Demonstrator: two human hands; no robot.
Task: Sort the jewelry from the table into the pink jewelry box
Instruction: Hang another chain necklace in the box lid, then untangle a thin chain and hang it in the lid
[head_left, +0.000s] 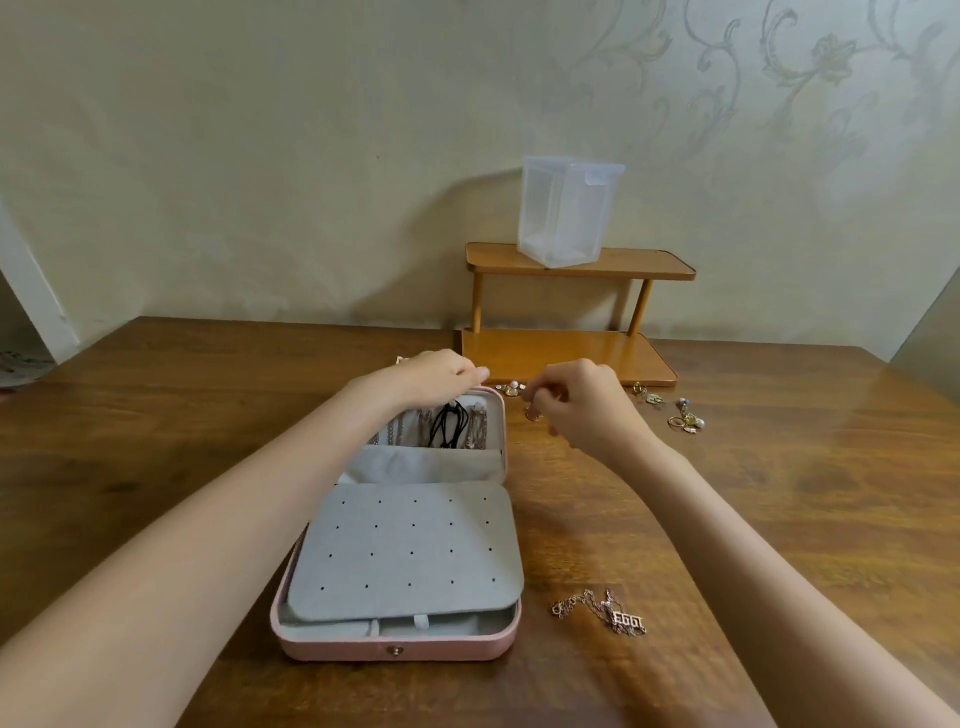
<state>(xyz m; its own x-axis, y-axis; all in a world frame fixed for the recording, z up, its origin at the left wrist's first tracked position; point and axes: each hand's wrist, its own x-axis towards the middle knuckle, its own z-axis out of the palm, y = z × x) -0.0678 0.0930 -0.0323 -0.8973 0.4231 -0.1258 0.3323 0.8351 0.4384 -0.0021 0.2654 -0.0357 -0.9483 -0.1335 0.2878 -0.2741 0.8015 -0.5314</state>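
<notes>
The pink jewelry box (397, 649) lies open on the wooden table (156, 415). Its grey perforated earring flap (410, 551) covers the front half. Chains and a black cord (449, 423) hang in the lid behind it. My left hand (431, 376) rests over the lid's far edge, fingers extended. My right hand (582, 402) hovers just right of the lid and pinches a small gold earring (532, 413). More earrings (511, 388) lie by the lid's corner, and others (685, 418) lie further right. A rose-gold necklace (608, 613) lies right of the box front.
A two-tier wooden shelf (571, 353) stands against the wall behind the hands, with a translucent plastic container (566, 213) on its top tier. A small item (401, 359) peeks out behind my left hand. Bare tabletop spreads left and right of the box.
</notes>
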